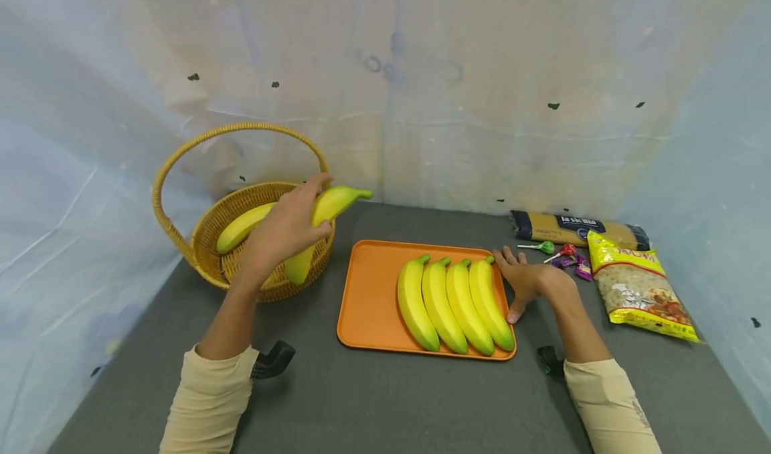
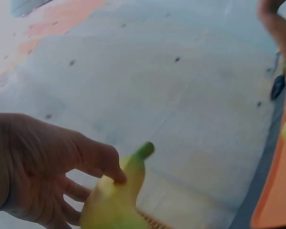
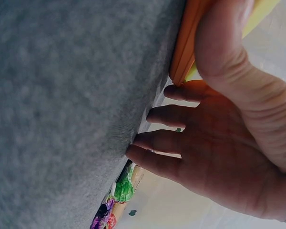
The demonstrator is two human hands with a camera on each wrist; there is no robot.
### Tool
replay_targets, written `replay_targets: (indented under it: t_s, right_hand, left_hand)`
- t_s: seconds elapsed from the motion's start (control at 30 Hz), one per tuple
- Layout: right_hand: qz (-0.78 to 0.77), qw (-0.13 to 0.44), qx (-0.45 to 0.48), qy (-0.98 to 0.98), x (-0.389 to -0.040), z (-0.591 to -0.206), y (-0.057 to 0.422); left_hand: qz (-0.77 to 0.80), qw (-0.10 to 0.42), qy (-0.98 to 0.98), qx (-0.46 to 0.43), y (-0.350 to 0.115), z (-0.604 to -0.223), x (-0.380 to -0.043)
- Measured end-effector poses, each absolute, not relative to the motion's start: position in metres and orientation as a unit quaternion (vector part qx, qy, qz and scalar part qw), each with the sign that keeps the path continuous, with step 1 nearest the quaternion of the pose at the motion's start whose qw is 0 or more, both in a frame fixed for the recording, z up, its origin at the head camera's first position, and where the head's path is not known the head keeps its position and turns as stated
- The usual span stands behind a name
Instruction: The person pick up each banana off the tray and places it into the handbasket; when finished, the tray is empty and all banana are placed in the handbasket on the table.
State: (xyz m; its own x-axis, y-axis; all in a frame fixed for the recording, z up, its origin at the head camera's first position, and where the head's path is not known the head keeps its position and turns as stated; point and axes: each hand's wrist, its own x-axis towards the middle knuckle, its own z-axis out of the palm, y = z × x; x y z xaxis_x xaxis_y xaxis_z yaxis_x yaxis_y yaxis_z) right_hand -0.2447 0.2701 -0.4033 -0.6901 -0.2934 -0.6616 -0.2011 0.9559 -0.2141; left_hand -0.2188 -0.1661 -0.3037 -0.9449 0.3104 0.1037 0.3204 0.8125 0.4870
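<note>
My left hand (image 1: 286, 223) grips a yellow banana (image 1: 333, 203) with a green stem, over the right side of a wicker basket (image 1: 207, 253). Thumb and fingers lie on either side of the fruit in the left wrist view, its stem pointing up. Inside the basket lies another banana (image 1: 243, 228). Several bananas (image 1: 442, 303) stand side by side on the right half of an orange tray (image 1: 370, 293). At the tray's right edge, my right hand (image 1: 527, 280) spreads its fingers, thumb and fingertips close along the rim.
The basket's tall handle (image 1: 241, 127) arches over it. Beyond the right hand lie a lollipop with a green wrapper (image 1: 546, 247), a red one (image 1: 568, 250), purple candies (image 1: 583, 267), a spaghetti pack (image 1: 581, 230) and a yellow food bag (image 1: 641, 290). Pale sheeting (image 1: 421, 92) hangs behind the grey table.
</note>
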Motion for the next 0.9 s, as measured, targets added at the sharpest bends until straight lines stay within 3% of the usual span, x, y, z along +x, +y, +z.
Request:
replay_targets:
  t_s: [0.33,0.63,0.9]
  right_hand:
    - [-0.061,0.364,-0.141,0.919,-0.246,-0.401,0.270]
    - [-0.061,0.361,-0.143,0.919,-0.245,-0.404,0.271]
    - [-0.061,0.364,-0.141,0.919,-0.245,-0.404,0.270]
  left_hand:
    - [-0.241,-0.022,-0.963,-0.119,-0.230,-0.304,-0.234]
    - [-0.179,-0.108,-0.975,-0.082,-0.259,-0.344,-0.267]
    - [-0.134,-0.111,-0.979,-0.103,-0.269,-0.377,-0.283]
